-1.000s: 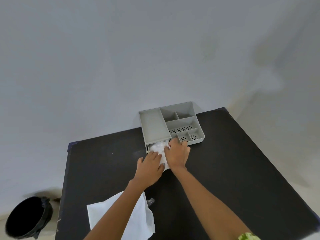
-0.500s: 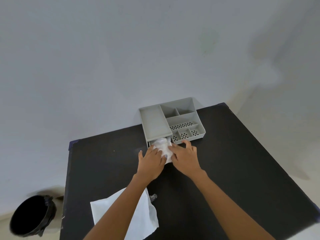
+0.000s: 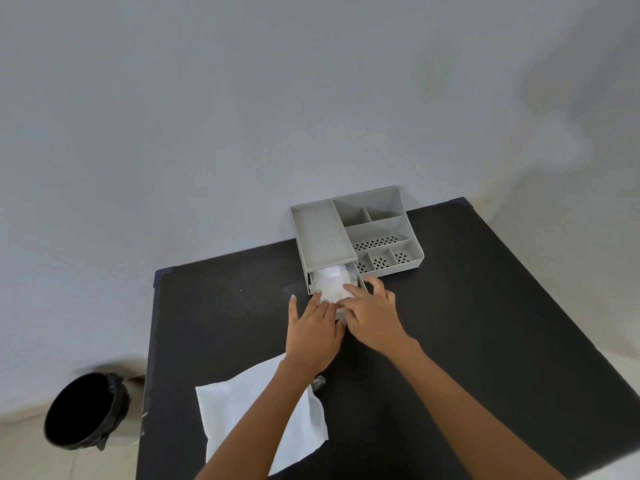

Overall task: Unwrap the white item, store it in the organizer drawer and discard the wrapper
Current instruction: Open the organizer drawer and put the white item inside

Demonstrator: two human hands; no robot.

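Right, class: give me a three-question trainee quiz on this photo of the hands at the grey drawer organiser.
1. True or false: the white item lies in the pulled-out drawer of the grey plastic organiser.
2. Where is the flat white wrapper? A) in the bin B) on the black table C) in the drawer
3. Fill in: the black bin stands on the ____.

Key: 1 true; 2 B; 3 floor.

A black table point(image 3: 485, 341) with a matte top fills the lower part of the view, standing against a plain pale grey wall point(image 3: 242, 116). On the floor point(image 3: 20, 455) to the left of the table stands a round bin point(image 3: 83, 410) with a black liner, its opening dark.
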